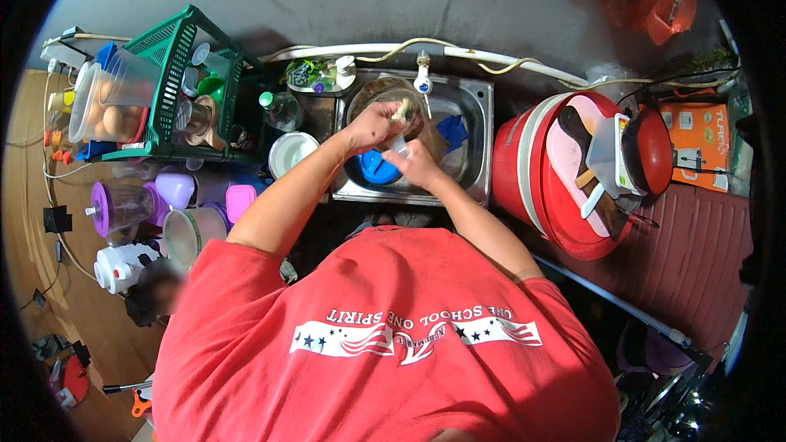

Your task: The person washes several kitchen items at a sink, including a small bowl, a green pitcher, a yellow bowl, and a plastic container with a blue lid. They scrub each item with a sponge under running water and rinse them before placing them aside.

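Over the steel sink [476, 187], my left hand [371, 127] holds a small pale, greenish thing [403, 110], perhaps a scrubbing sponge. Just below it, my right hand [414, 164] grips a whitish, translucent item [398, 146], too small and blurred to name. A round, brownish vessel [368, 89] lies in the basin behind my hands, partly hidden by them. Under my right hand's fingers sits a blue plastic item [376, 169]. A dark blue cloth or scrap [452, 133] rests on the basin's right side. The tap [423, 80] stands at the back.
Left of the sink are a white tub [293, 153], a bottle with a green cap [279, 110] and a green crate [178, 73]. Eggs [113, 120] fill a clear container. Red buckets [516, 159] with a pan [648, 150] on top stand right. A person [163, 294] shows at lower left.
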Motion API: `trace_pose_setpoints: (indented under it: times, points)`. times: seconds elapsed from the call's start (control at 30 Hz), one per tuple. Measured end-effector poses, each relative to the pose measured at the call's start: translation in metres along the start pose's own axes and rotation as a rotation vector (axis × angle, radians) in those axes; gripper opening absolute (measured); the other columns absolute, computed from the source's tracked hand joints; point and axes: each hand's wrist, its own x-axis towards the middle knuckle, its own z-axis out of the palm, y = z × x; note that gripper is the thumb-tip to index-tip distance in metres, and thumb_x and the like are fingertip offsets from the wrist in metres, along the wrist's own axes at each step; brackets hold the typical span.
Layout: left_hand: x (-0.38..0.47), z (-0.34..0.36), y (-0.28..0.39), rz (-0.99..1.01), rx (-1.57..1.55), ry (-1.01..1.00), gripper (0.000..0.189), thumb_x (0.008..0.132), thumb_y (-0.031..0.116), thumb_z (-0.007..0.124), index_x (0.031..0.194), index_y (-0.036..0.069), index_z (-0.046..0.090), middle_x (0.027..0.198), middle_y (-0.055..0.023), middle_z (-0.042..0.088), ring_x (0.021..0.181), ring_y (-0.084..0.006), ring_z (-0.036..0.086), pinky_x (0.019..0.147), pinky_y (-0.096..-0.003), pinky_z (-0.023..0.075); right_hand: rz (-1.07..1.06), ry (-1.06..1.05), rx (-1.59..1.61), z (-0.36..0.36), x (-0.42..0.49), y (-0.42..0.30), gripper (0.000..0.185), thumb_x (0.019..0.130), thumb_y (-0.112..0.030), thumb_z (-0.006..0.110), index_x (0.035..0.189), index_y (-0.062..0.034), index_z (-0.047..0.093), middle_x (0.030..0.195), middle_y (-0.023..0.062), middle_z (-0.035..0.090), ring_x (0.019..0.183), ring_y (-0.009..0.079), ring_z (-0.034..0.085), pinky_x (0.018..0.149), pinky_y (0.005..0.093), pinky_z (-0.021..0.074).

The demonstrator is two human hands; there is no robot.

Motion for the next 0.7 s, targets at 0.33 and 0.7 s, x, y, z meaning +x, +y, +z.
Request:
trace_pose_setpoints:
  times: [0.33,0.7]
  points:
    - [-0.093,0.013,0.027,0.731,0.822,0.831,0.062,0.07,-0.021,0.053,0.126,0.005,0.062,0.138,-0.0221,0.058,0.137,-0.0432,0.047,0.112,-0.0482,0.0415,0.264,0.056,0.794,0.011,0.018,-0.024,0.04,0.086,-0.02,0.068,0.054,-0.0128,0.045,0.047,-0.0012,0.04,0.037,0.0111,0.035,0.041,0.0284,0.0297]
    - [-0.05,-0.014,-0.055,0.067,0.086,0.969,0.024,0.09,-0.006,0.05,0.106,0.0,0.067,0.093,-0.0105,0.072,0.088,-0.0136,0.063,0.082,-0.0308,0.0499,-0.054,-0.015,0.709,0.004,0.001,-0.035,0.044,0.088,-0.018,0.057,0.051,-0.0114,0.033,0.047,0.0024,0.032,0.043,0.0141,0.03,0.047,0.0314,0.0303]
